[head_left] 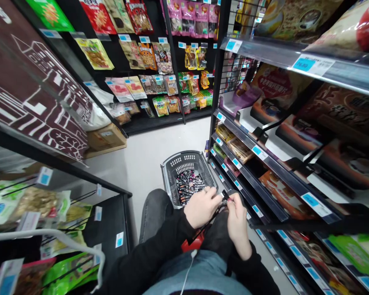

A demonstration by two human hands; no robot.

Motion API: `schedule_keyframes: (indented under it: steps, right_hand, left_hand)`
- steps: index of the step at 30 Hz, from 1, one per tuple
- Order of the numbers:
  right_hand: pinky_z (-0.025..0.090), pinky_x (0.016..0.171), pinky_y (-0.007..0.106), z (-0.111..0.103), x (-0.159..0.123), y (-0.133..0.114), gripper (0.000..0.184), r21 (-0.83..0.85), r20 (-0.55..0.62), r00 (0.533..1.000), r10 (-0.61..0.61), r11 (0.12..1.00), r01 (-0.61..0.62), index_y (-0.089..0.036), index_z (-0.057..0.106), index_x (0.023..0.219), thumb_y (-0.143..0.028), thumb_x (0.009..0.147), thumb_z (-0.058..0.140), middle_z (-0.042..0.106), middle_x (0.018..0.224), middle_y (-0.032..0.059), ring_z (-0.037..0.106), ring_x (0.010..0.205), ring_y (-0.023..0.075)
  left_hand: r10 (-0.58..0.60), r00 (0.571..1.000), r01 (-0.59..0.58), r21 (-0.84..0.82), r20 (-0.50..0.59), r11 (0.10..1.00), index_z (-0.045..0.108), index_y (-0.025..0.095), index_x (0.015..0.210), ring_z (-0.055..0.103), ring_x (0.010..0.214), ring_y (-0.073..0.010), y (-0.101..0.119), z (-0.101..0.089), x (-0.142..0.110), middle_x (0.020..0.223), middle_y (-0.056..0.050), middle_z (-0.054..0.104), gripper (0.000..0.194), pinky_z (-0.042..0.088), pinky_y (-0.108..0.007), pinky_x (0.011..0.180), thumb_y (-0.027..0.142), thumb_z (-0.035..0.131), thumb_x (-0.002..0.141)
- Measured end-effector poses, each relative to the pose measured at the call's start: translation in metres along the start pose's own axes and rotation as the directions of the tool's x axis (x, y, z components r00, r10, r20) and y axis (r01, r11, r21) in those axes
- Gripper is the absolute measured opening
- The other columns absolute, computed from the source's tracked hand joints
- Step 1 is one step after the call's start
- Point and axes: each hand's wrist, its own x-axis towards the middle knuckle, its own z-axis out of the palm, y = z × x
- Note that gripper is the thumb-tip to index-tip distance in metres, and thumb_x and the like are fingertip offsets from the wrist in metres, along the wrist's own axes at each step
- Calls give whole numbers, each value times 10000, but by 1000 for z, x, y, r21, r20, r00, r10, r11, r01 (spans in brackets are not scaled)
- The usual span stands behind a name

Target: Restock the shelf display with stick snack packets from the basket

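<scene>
My left hand point(201, 207) is closed, its fingertips gripping one side of a small black tube point(224, 194) that looks like a lipstick. On the other side, my right hand point(237, 219) pinches the same tube between thumb and fingers. Its exact kind is too small to make out, and the fingers cover part of it. Just beyond my hands, a grey plastic shopping basket point(169, 172) stands on the floor between my knees. Inside lies a loose heap of small black tubes point(189, 184), some with pink or beige parts.
Shelves with boxes point(273, 186) and price tags rise close on my right. A low rack of snack bags point(39, 205) stands at my left. Packets hang on a black wall display point(160, 82) ahead, and a cardboard box point(107, 141) sits on the floor point(147, 153).
</scene>
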Motion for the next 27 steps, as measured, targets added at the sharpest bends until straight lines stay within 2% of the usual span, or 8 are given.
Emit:
schedule_keyframes:
  steps: [4, 6, 11, 13, 16, 19, 23, 27]
  right_hand:
    - [322, 486, 209, 1, -1, 5, 201, 52, 29, 998, -60, 997, 59, -197, 450, 739, -303, 867, 337, 469, 556, -39, 442, 490, 104]
    - [326, 497, 213, 4, -3, 7, 197, 66, 45, 995, -84, 995, 80, -198, 459, 751, -304, 869, 342, 486, 573, -31, 454, 503, 110]
    - [304, 499, 229, 6, -4, 4, 166, 6, 119, 984, -130, 991, 130, -202, 477, 789, -290, 868, 360, 500, 591, -18, 456, 486, 123]
    - [288, 491, 231, 3, -3, 0, 166, -15, 163, 975, -151, 988, 156, -203, 482, 781, -286, 867, 367, 481, 569, -24, 446, 469, 123]
    - [286, 492, 227, 1, -2, -2, 172, -1, 200, 965, -168, 985, 172, -203, 491, 770, -287, 868, 378, 468, 551, -33, 445, 469, 117]
    - [334, 528, 222, 6, -6, 1, 188, 62, 120, 981, -154, 987, 147, -196, 502, 800, -302, 878, 368, 526, 617, -14, 490, 536, 120]
    - [386, 561, 225, 17, -9, 9, 231, 145, 48, 995, -88, 986, 80, -188, 510, 809, -349, 883, 363, 551, 649, -4, 511, 581, 124]
    - [434, 588, 241, 20, -4, 16, 247, 177, -27, 999, 20, 984, -15, -187, 521, 856, -388, 872, 378, 574, 704, 10, 553, 631, 138]
  left_hand:
    - [-37, 994, 20, -175, -99, 984, 516, 168, 726, 506, 662, -150, -3, 3, -5, 666, -23, 542, 272, 428, -267, 626, 212, 317, 906]
    - [-44, 989, 15, -195, -143, 981, 503, 170, 689, 507, 636, -139, -3, 8, -8, 636, -16, 536, 288, 426, -256, 626, 202, 315, 905]
    - [61, 968, -40, 90, -244, 995, 513, 164, 670, 520, 597, -153, -4, 16, -11, 613, -28, 531, 264, 382, -252, 515, 216, 367, 884]
    - [63, 966, -30, 134, -251, 990, 517, 162, 669, 501, 547, -139, -4, 16, -11, 604, -23, 527, 267, 341, -244, 467, 220, 374, 886]
    - [25, 954, -11, 47, -299, 999, 515, 161, 648, 497, 536, -122, -2, 15, -12, 596, -17, 536, 284, 344, -237, 492, 210, 368, 885]
    - [-123, 920, 70, -154, -371, 986, 484, 166, 577, 478, 522, -111, 3, 17, -14, 540, -6, 509, 336, 356, -235, 526, 202, 360, 887]
    - [-331, 893, 187, -417, -306, 889, 449, 168, 536, 457, 529, -103, 8, 19, -15, 509, 13, 462, 377, 367, -214, 529, 249, 387, 899]
    - [-314, 925, 209, -405, -212, 890, 528, 160, 671, 494, 642, -129, 7, 20, -22, 636, -9, 523, 274, 420, -233, 598, 313, 437, 879]
